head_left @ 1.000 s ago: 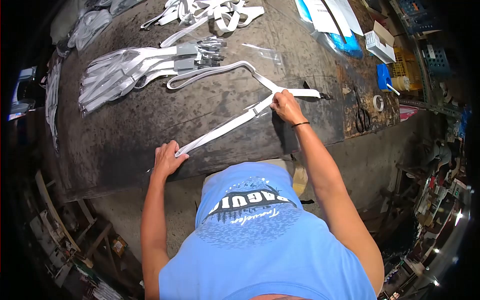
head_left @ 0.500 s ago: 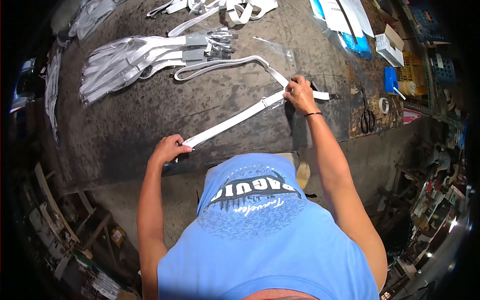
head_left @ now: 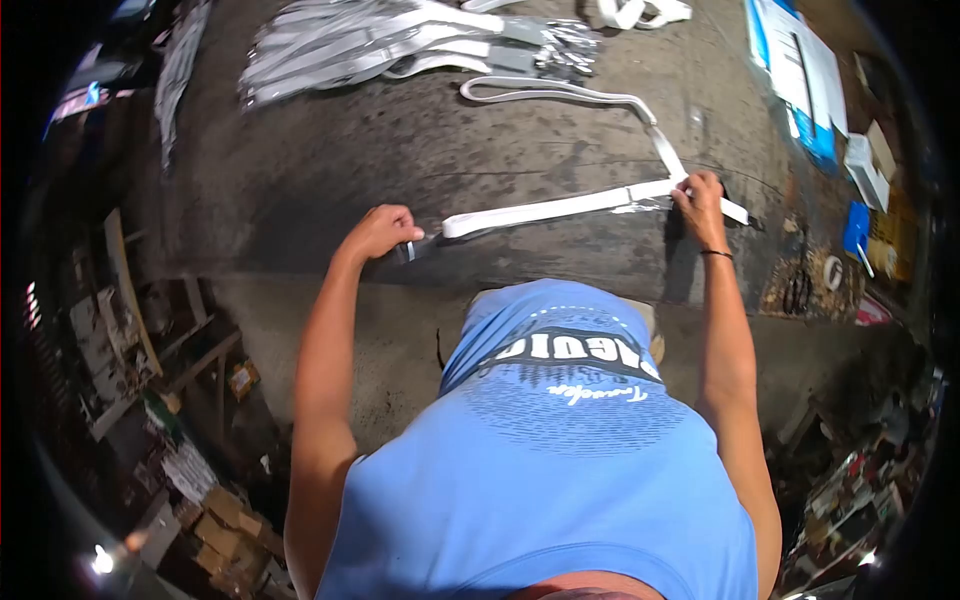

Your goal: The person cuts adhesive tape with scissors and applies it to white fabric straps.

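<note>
A white webbing strap (head_left: 555, 212) lies on the dark worktable (head_left: 330, 150), with a small slider on it and a thin loop (head_left: 560, 95) running off at the back. My right hand (head_left: 703, 205) pinches the strap near its right end, where the loop branches off; a short white tail sticks out past the fingers. Left of the strap's folded end, and apart from it, is my left hand (head_left: 382, 232). Its thumb and fingers are pressed together, and a small pale, shiny piece shows below them, too small to name.
A bundle of white straps in clear plastic (head_left: 400, 45) lies at the back. More white straps (head_left: 645, 12) are beyond it. To the right are papers with blue plastic (head_left: 805, 75), an open white box (head_left: 868, 170), a blue item (head_left: 856, 228) and a tape roll (head_left: 832, 272).
My left hand has come off the strap's left end, leaving a gap between them. My right hand stays on the strap. The whole view has shifted, so the table items appear farther right and higher.
</note>
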A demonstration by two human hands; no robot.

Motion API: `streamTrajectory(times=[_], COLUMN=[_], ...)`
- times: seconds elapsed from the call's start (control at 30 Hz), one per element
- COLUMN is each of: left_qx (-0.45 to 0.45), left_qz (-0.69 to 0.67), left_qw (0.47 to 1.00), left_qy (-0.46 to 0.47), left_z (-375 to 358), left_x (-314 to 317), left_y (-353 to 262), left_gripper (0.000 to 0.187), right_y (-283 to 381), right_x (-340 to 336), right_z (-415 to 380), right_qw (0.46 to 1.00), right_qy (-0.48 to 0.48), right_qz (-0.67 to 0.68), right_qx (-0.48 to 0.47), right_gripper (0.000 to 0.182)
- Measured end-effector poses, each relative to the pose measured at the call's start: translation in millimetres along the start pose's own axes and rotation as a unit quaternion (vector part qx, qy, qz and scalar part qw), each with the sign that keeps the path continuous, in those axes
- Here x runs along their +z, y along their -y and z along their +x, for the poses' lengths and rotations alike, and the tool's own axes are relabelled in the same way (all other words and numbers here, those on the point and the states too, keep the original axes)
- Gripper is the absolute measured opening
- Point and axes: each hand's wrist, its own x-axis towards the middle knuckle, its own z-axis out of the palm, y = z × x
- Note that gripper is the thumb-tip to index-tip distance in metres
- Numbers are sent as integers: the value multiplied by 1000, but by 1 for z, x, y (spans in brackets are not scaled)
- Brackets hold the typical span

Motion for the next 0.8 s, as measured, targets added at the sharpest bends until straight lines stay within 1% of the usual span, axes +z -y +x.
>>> streamTrajectory(times=[0.03, 0.07, 0.1, 0.17, 0.2, 0.27, 0.3, 0.33, 0.37, 0.43, 0.47, 0.5, 0.53, 0.57, 0.63, 0.67, 0.7, 0.77, 0.8], left_qx=[14, -24, -31, -36, 32, 140, 199, 233, 270, 243, 254, 221, 187, 195, 213, 210, 220, 194, 184], left_qz=[-8, 8, 8, 129, 247, 181, 169, 174, 253, 284, 278, 293, 308, 303, 332, 334, 330, 354, 342], left_qw=[1000, 1000, 999, 984, 943, 898, 894, 913, 886, 901, 901, 907, 912, 913, 898, 899, 898, 895, 903], left_qy=[-13, 0, -7, -118, -221, -375, -365, -285, -279, -219, -218, -206, -195, -193, -194, -188, -189, -189, -181], left_z=[-2, -4, -12, -22, -25, -26, -28, -38, -31, -21, -17, -13, -10, -10, -15, -14, -13, -10, -8], left_x=[-3, -9, -12, -12, -2, 19, 33, 47, 82, 133, 146, 153, 156, 156, 154, 155, 155, 155, 156], left_y=[5, 6, 7, 7, 12, -18, -41, -67, -58, -53, -49, -42, -38, -39, -36, -36, -35, -43, -45], left_gripper=[26, 27, 27, 34, 44, 49, 52, 62, 71, 78, 78, 79, 80, 80, 80, 80, 80, 81, 80], right_y=[2, -1, -4, -4, -4, -2, -1, 0, 0, -7, -4, -1, 7, 12, 2, 9, 2, -2, 2], right_x=[-2, -2, -1, -5, -6, -7, -7, -8, -7, -4, -5, -9, -13, -18, -12, -16, -10, -6, -8], right_z=[0, 2, 2, 3, 2, 3, 4, 5, 5, 1, -1, -4, -6, -9, -8, -7, -7, -6, -4], right_qw=[1000, 1000, 1000, 999, 999, 999, 999, 999, 999, 1000, 999, 998, 998, 998, 997, 992, 983, 975, 971], right_qy=[2, 15, 8, 14, 6, 16, 25, 35, 37, 0, -15, -21, -18, -13, 33, 50, 66, 67, 71], right_qz=[3, 7, 18, 37, 40, 36, 31, 31, 27, 18, 7, -50, -59, -67, 11, 69, 108, 135, 146], right_qx=[6, 13, 5, -5, -2, 5, 13, 15, 14, -11, -30, -34, -13, 7, 62, 95, 134, 162, 175], right_gripper=[17, 17, 17, 16, 16, 16, 17, 19, 19, 22, 23, 23, 24, 26, 29, 31, 31, 31, 31])
